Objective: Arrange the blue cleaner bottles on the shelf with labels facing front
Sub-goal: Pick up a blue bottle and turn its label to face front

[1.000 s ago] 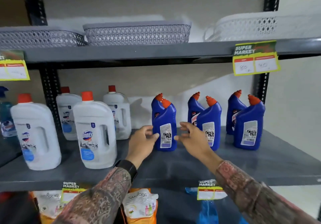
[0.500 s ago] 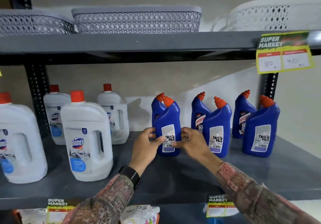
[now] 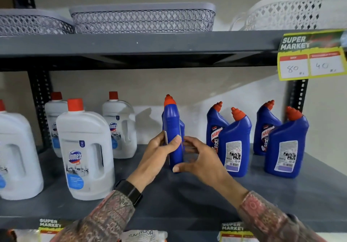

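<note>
Several blue cleaner bottles with orange-red caps stand on the grey middle shelf (image 3: pixel 206 200). The leftmost front bottle (image 3: pixel 173 127) is turned edge-on to me, its label out of sight. My left hand (image 3: pixel 161 153) grips its left side and my right hand (image 3: pixel 199 159) wraps its base and right side. Another blue bottle behind it is mostly hidden. To the right, two front bottles (image 3: pixel 235 148) (image 3: pixel 286 148) show their white back labels. Two rear bottles (image 3: pixel 215 127) (image 3: pixel 265 127) show red front labels.
White jugs with red caps (image 3: pixel 84 148) (image 3: pixel 120 125) stand at the left of the same shelf. Grey baskets (image 3: pixel 142 19) and a white basket (image 3: pixel 289 13) sit on the shelf above. A yellow price tag (image 3: pixel 311 61) hangs at upper right. A black upright post (image 3: pixel 40 110) stands behind the jugs.
Both hands closed on the leftmost front blue bottle and rotated it from showing its white back label to edge-on. The view moved closer to the shelf.
</note>
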The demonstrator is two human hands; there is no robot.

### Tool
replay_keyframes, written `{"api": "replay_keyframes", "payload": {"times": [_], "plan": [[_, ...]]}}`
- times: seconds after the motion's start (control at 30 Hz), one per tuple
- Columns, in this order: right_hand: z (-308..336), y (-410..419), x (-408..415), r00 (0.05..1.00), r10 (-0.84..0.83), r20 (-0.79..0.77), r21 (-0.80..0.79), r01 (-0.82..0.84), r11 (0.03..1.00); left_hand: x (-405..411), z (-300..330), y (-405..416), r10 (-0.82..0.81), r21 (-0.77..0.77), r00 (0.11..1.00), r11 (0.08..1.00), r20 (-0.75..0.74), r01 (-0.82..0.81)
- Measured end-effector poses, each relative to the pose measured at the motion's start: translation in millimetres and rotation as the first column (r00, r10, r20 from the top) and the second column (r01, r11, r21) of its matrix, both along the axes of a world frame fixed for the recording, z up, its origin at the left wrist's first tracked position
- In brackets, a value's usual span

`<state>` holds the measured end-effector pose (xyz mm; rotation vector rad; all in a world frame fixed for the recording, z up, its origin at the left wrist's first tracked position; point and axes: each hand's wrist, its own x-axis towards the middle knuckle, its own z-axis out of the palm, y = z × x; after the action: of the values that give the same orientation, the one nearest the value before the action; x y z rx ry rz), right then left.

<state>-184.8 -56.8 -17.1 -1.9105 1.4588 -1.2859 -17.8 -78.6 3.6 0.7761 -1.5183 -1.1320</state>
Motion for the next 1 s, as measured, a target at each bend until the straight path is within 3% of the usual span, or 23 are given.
{"api": "replay_keyframes", "payload": {"times": [0.17,0.4,0.6,0.67,0.8,1.0], "plan": [[7.1,-6.7,1.2,0.980,0.121,0.156,-0.010,-0.121,0.993,4.4,6.7,0.6,-0.095,-0.020,0.995,0.995,-0.003,0.095],[-4.1,-9.4,12.5,0.983,0.022,0.184,-0.071,-0.009,0.997,-1.7,3.7,7.8,0.246,-0.210,0.953,0.955,0.178,-0.208],[15.6,-20.0,-9.2,0.955,0.134,0.265,0.037,-0.149,0.988,6.5,9.6,0.6,0.128,-0.154,0.989,0.981,0.080,-0.114],[15.3,-25.2,-8.7,0.960,0.049,0.275,0.031,-0.060,0.998,9.7,8.5,-1.2,0.126,-0.155,0.990,0.981,0.069,-0.115],[5.1,-27.8,-1.1,0.967,-0.142,0.214,0.028,0.139,0.990,18.5,-5.4,-11.4,0.178,-0.177,0.964,0.974,0.195,-0.144],[-11.4,-31.4,8.8,0.960,-0.266,0.085,0.087,0.259,0.962,17.7,-24.9,-26.1,0.127,-0.077,0.962,0.991,0.243,-0.112]]}}
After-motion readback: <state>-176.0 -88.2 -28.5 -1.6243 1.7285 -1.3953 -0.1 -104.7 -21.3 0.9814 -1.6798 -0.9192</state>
